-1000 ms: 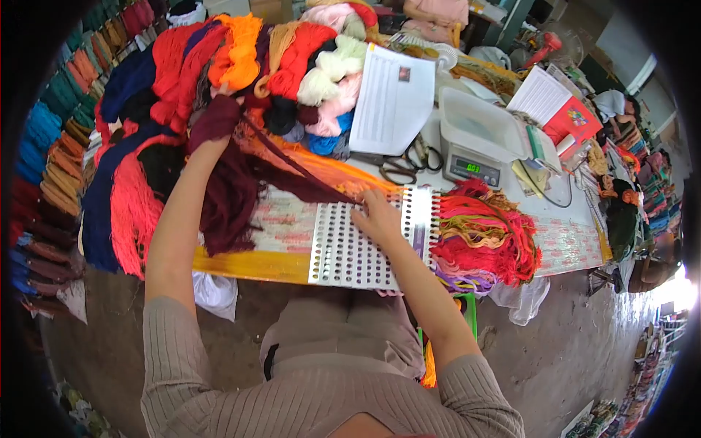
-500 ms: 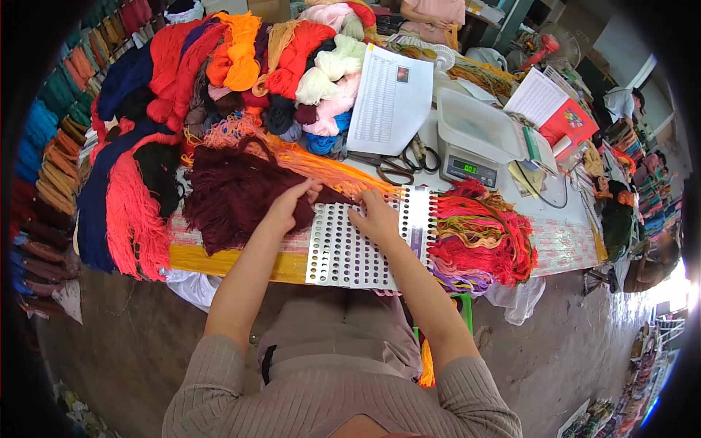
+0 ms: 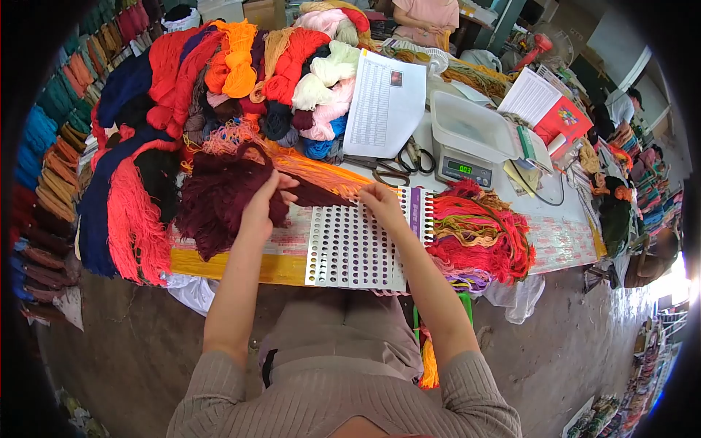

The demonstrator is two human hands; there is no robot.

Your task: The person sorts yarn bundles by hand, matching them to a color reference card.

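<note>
My left hand (image 3: 269, 196) is at the right side of a dark maroon yarn bundle (image 3: 219, 193), its fingers closed around part of the strands. A maroon strand stretches from there to my right hand (image 3: 380, 203), which pinches its end above a white card (image 3: 354, 252) with rows of punched holes. Orange yarn (image 3: 318, 166) lies just behind the strand. Threads in red, pink and green (image 3: 482, 233) hang from the card's right edge.
Many coloured skeins (image 3: 164, 69) are heaped at the back left. Behind the card are scissors (image 3: 412, 159), a printed sheet (image 3: 385, 102) and a scale (image 3: 464, 169) bearing a plastic tub (image 3: 471, 125). A person (image 3: 427, 18) sits across the table.
My left hand has moved left and up, drawing maroon yarn with it. My right hand has lifted slightly toward the card's top edge, its fingers now pinched on the strand.
</note>
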